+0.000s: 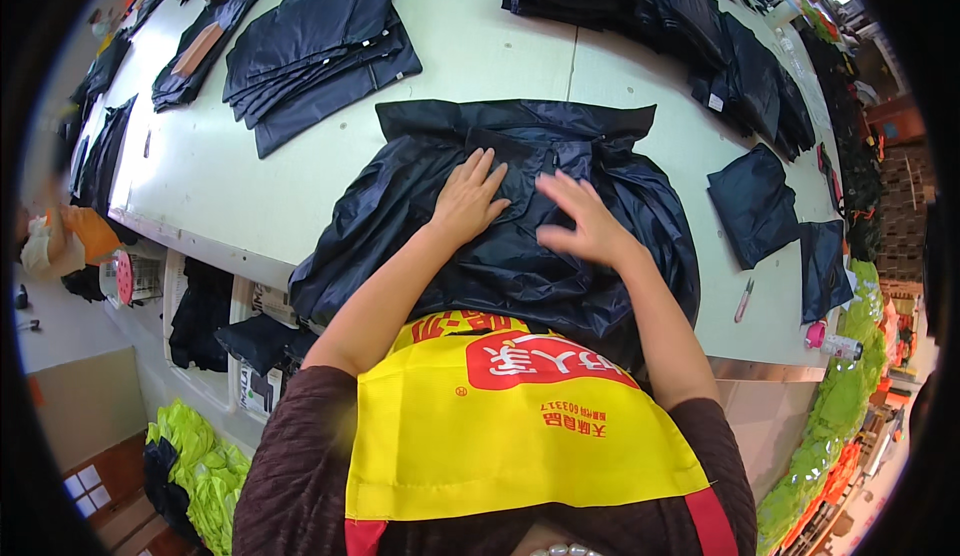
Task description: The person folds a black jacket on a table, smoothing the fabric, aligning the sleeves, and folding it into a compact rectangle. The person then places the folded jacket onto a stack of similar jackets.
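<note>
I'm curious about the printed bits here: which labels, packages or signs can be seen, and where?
Apron: yellow, worn by the person, red patch with white print.
Small tags: white, on the dark folded pieces at upper right.
Cartons: under the table's left edge, white with dark print.
No screens show.

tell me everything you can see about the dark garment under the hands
The dark garment is navy, of thin, slightly glossy cloth that looks like nylon. It lies spread and crumpled on the pale green table, its near edge hanging over the table's front toward the person's yellow apron. A straight folded band runs across its far edge. The left hand and right hand both press flat on its middle, fingers spread.
</note>
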Available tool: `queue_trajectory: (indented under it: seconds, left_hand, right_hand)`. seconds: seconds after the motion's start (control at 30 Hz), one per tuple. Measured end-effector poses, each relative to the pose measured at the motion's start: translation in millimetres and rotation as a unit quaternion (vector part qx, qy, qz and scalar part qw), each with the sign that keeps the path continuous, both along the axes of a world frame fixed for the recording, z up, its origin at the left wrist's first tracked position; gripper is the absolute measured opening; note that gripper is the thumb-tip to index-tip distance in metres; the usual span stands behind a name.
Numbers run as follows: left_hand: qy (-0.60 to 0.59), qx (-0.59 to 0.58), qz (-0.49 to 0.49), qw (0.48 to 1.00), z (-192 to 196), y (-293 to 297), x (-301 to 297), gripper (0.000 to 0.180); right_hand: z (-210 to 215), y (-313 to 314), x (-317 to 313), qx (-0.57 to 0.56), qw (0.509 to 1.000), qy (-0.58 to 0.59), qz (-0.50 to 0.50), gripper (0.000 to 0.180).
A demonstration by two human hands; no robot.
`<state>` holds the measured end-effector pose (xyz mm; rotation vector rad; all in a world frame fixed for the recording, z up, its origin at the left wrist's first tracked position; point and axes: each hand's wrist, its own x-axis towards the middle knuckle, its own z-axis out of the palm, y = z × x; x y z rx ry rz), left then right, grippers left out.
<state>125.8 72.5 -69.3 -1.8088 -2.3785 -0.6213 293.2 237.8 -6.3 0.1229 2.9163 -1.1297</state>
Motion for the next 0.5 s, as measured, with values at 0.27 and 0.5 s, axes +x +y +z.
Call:
queue_trajectory:
  seconds: [0.27, 0.5]
  left_hand:
    - [-0.337, -0.114, -0.133, 0.925, 7.8, -7.4, 0.7, 0.03]
    - [-0.375, -0.148, 0.053, 0.914, 35.0, -24.7, -0.9, 0.039]
  right_hand:
    - [-15.5, -34.8, 52.9, 0.095, 0.994, 0.03, 0.038, 0.015]
    - [-30.9, -2.4, -2.8, 0.077, 0.964, -0.139, -0.213, 0.033]
